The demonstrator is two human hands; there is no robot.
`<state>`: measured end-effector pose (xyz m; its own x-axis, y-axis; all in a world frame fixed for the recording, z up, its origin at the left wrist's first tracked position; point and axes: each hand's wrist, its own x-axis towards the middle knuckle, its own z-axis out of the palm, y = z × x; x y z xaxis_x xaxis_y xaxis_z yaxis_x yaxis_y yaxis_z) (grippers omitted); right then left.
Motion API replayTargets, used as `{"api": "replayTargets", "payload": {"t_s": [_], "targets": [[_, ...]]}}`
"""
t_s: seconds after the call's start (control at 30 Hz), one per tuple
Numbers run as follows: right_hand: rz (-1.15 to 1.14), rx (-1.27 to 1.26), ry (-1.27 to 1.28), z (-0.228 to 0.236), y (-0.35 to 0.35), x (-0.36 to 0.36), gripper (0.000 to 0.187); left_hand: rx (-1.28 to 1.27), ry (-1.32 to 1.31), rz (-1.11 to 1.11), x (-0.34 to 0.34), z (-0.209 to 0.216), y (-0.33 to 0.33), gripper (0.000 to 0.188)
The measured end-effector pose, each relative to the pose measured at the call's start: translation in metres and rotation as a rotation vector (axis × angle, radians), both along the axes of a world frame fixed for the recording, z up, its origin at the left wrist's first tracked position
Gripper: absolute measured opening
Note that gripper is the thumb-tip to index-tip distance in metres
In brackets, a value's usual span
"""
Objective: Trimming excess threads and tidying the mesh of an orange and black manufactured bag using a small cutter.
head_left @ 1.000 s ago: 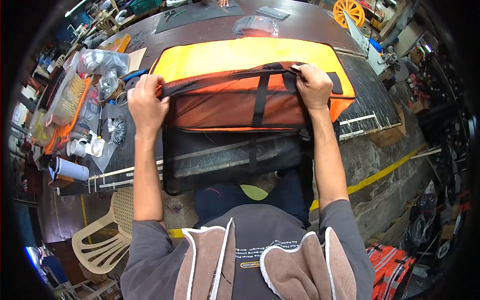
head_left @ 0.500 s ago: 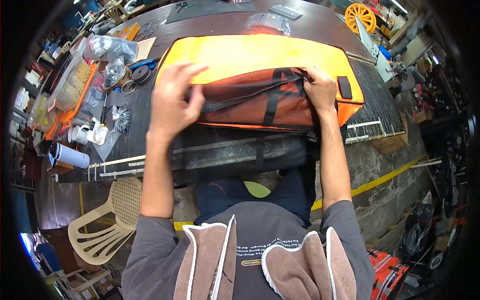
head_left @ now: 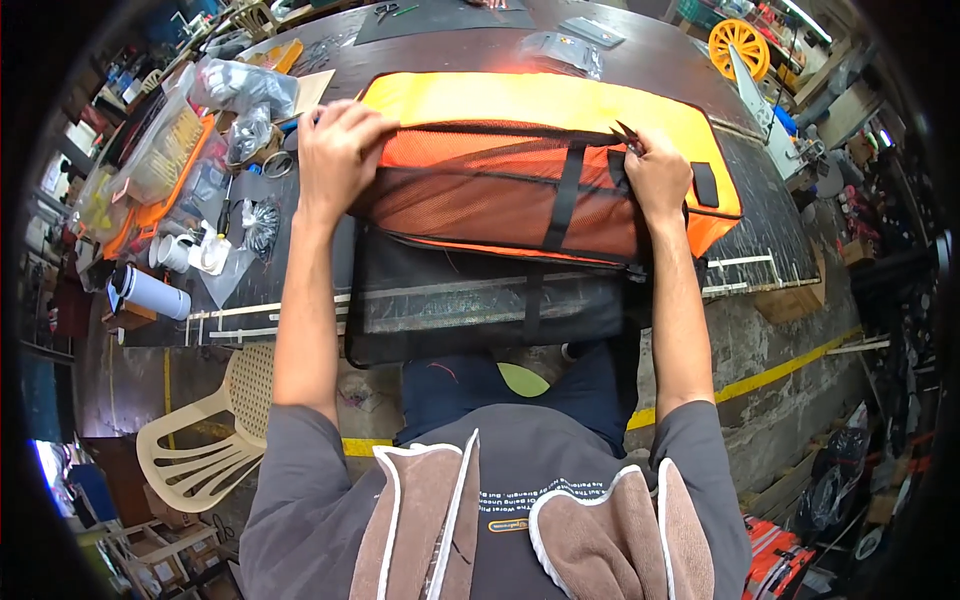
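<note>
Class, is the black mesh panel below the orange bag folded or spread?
Spread: the black mesh panel shows broad below the orange bag, with the table edge visible through it.

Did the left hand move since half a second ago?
Yes: judged against the pale bottle, the left hand moved farther from the body and slightly left.

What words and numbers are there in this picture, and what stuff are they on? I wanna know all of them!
Gray shirt: rows of small white letters, upside down here; I won't copy them out.
Same shirt: an orange-edged badge with tiny marks, too small to read.
Orange bag: I see no readable words.
Plastic packets: too small and blurry to read.
Numbers: none I can make out.
</note>
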<state>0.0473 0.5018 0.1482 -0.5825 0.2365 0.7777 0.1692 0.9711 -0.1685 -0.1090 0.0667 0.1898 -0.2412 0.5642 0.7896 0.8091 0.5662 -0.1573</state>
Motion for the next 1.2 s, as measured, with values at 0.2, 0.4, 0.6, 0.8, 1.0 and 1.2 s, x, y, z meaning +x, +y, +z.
{"api": "replayTargets", "payload": {"t_s": [0.2,0.4,0.6,0.8,1.0,1.2], "targets": [[-0.109,-0.077,-0.222,0.012,-0.011,-0.007,0.025,-0.015,-0.853,-0.069,-0.045,-0.007,-0.003,0.038],[0.322,-0.047,0.016,0.027,-0.098,-0.014,0.031,0.120,-0.927,-0.173,-0.055,-0.029,-0.016,0.031],[0.452,-0.123,-0.163,-0.019,-0.109,-0.038,0.022,0.747,-0.831,-0.329,-0.054,-0.038,-0.034,0.022],[0.406,-0.252,-0.214,-0.039,-0.109,-0.042,0.024,1.439,-0.418,-0.190,-0.065,-0.035,-0.112,0.052],[0.390,-0.291,-0.216,-0.038,-0.107,-0.038,0.023,0.764,-0.464,-0.053,0.016,-0.015,-0.088,0.039],[0.442,-0.220,-0.162,-0.025,-0.113,-0.028,0.020,0.226,-0.152,0.008,0.049,-0.005,-0.030,0.063]]}}
